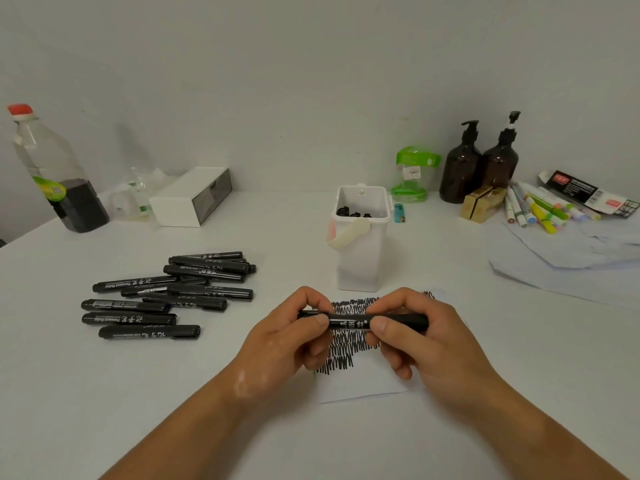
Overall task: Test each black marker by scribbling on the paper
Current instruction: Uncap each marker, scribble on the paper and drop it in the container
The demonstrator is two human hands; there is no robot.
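The left hand (287, 336) and the right hand (419, 337) each pinch one end of a marker (349, 321). It lies flat between them, just over the paper (363, 389). For the cap, I think it is best to pull straight, not bent. Other markers (166, 296) lie left of the left hand.

Head camera looks forward and down, close over the table (104, 393).
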